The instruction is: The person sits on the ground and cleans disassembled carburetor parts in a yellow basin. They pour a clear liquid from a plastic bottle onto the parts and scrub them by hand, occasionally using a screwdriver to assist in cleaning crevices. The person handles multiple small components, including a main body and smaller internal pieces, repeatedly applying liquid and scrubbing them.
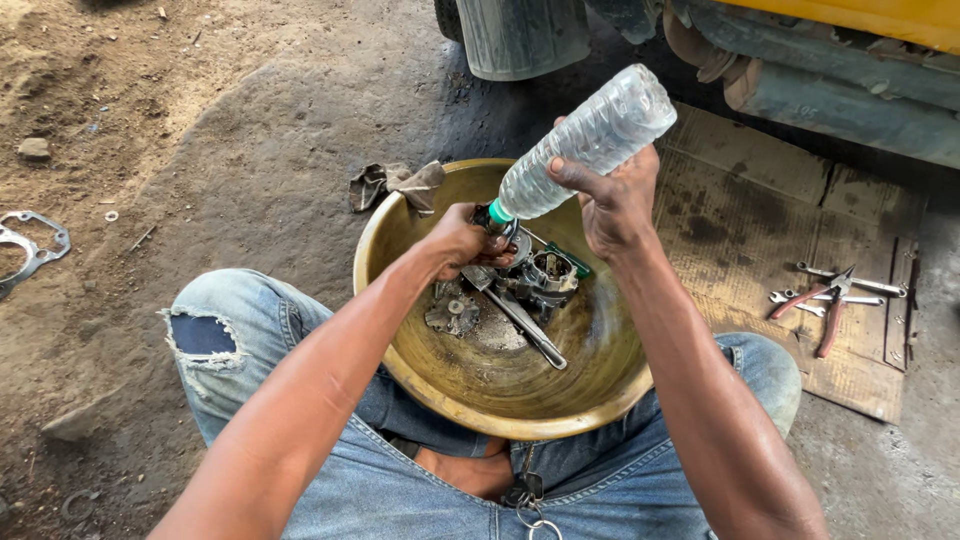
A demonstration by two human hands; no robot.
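- The right hand (612,205) has its fingers wrapped tight around a clear plastic water bottle (590,140), tipped so that its green neck points down into a brass-coloured bowl (400,235).
- The left hand (462,240) is closed around a small metal part at the bottle's mouth; what exactly the fingers clamp is hidden by the hand itself.
- The bowl sits on the ground between the person's knees, which are in blue jeans torn at the left knee.
- In the bowl lie a greasy metal engine part (545,275), a spanner (520,320) lying slantwise, and a green-handled tool (570,260) partly under the bottle.
- A dirty rag (397,183) hangs over the bowl's far rim.
- To the right, on a stained sheet of cardboard (750,220), lie red-handled pliers (828,300) beside some spanners (855,285).
- A metal gasket (30,250) lies on the dirt at the far left.
- A yellow vehicle body (880,15) stands above the cardboard.
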